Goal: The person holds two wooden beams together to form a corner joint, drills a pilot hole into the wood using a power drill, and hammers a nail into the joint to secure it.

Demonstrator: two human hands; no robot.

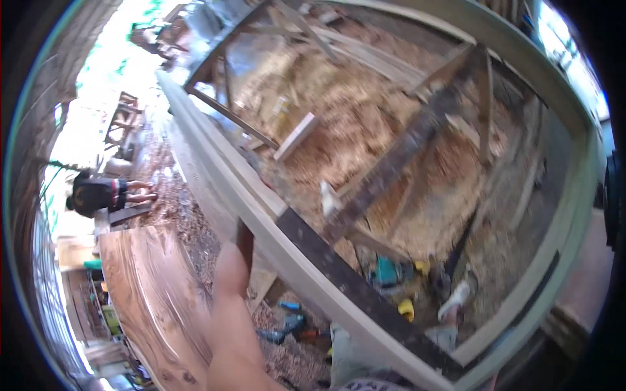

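A large pale wooden frame [254, 212] stretches slantwise across the view, tilted and close to me, with a dark strip along part of its near rail. My left forearm rises from the lower edge, and my left hand [231, 266] is closed against the underside of that rail; its fingers are mostly hidden behind the wood. My right hand does not show. Through the frame I see a dark wooden beam [398, 169] with crossed struts over a floor strewn with wood shavings [352, 124].
A thick polished wood slab [153, 293] lies to the left. Beyond it a person in dark clothes [98, 195] bends over. Teal power tools [388, 270] and a blue-black one [287, 326] lie on the floor near my feet. A short pale block [295, 137] sits among the shavings.
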